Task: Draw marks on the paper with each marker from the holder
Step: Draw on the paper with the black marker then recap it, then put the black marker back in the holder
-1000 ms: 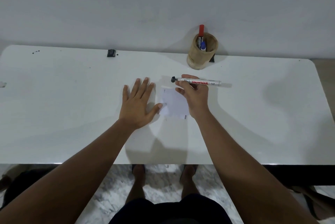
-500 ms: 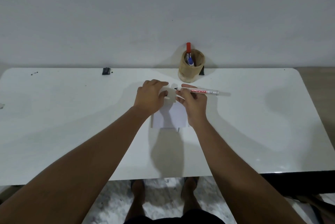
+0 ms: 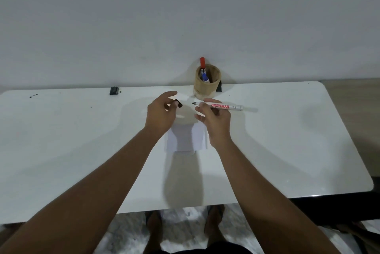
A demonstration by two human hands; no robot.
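Observation:
My right hand [image 3: 214, 122] grips a white marker [image 3: 225, 106] lying level above the table, its bare black tip pointing left. My left hand [image 3: 161, 112] pinches the marker's black cap [image 3: 178, 103] a short way left of that tip. Under both hands a small white sheet of paper [image 3: 186, 138] lies flat on the table; no marks show on the part I can see. A tan round holder [image 3: 206, 83] stands at the table's far edge, with a red-capped marker [image 3: 202, 63] sticking up and a blue-capped marker [image 3: 205, 77] lower inside.
The white table [image 3: 82, 140] runs against a plain wall. A small black object [image 3: 114, 90] and a few dark specks [image 3: 33, 95] lie at the far left edge. Another dark object [image 3: 219, 87] sits behind the holder. My feet stand below the near edge.
My left hand left the table, reached the marker's tip, and has pulled the black cap off to the left. The marker's tip is now bare. The camera has tilted up.

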